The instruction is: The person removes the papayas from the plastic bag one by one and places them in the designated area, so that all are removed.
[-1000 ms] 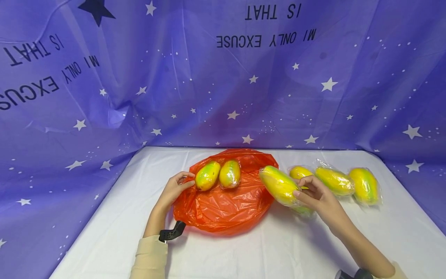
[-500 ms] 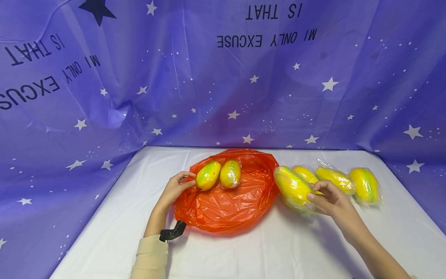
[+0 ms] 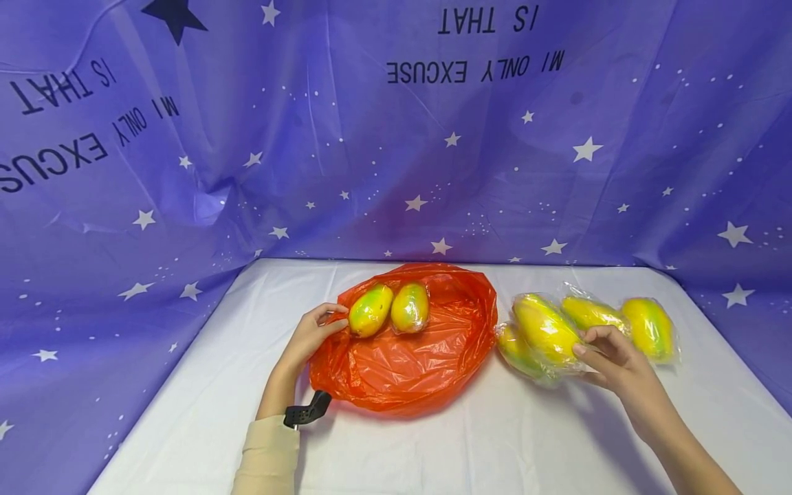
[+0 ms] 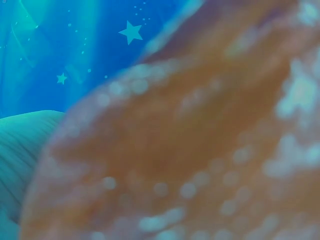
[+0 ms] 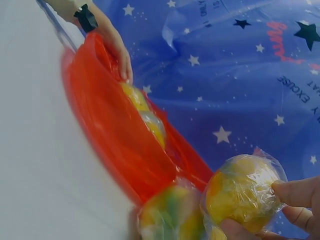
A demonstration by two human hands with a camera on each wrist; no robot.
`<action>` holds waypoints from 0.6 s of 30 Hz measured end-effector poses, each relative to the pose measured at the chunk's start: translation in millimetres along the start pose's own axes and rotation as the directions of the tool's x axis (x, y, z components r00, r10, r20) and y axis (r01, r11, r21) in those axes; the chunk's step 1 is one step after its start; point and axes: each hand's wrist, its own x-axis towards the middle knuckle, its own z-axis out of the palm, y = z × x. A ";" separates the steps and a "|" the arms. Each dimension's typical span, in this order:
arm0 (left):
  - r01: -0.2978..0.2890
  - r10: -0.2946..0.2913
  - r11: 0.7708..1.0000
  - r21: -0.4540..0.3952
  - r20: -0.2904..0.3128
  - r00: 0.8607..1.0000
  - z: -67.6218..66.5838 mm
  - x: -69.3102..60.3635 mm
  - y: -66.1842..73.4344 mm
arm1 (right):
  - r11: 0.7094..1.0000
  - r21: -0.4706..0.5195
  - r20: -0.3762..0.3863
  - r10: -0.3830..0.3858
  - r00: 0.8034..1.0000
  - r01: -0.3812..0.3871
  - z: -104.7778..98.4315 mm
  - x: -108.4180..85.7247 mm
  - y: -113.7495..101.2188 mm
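"What could go wrong from here?"

"Biggest first. On the white worktop (image 3: 470, 447), the red plastic bag (image 3: 408, 371) lies with its mouth spread; film that thin could fold inward if its rim isn't supported. The left papaya-like fruit (image 3: 371, 311) and its neighbour (image 3: 410, 308), side by side inside that mouth, might then roll."

"And the held one?"

"The held papaya-like fruit (image 3: 546, 326) is right of the bag, pinched near one end by the right grip (image 3: 623, 368), thumb and fingers parted only by the fruit's thickness. Slick wrap and an end hold could let it twist or slip. It overlaps the lower papaya-like fruit (image 3: 516, 350) beside the bag, so a sideways swing might knock that one."

"What can't you make out?"

"The left wrist view is mostly an orange blur, probably the bag, whose underside doesn't show. The right forearm (image 3: 687, 450) runs off the bottom edge. The rear papaya-like fruit (image 3: 588, 311) is partly covered, and more could be hidden behind the held one. The left grip (image 3: 314, 337) is at the bag's rim; whether it pinches the film or merely rests there, I can't tell."
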 end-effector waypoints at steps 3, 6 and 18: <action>0.002 -0.002 1.000 -0.002 0.014 1.000 0.5 -6.9 13.7 | 1.000 0.009 -0.019 0.003 1.000 -0.003 -7.1 -3.2 3.3; 0.011 -0.011 1.000 -0.012 0.024 1.000 0.4 -8.5 17.5 | 1.000 0.028 -0.040 0.008 0.999 -0.007 -13.5 -6.5 6.2; 0.006 -0.006 1.000 -0.014 0.000 1.000 0.4 0.1 0.4 | 0.997 0.072 -0.107 0.031 0.994 -0.024 -35.5 -16.4 12.4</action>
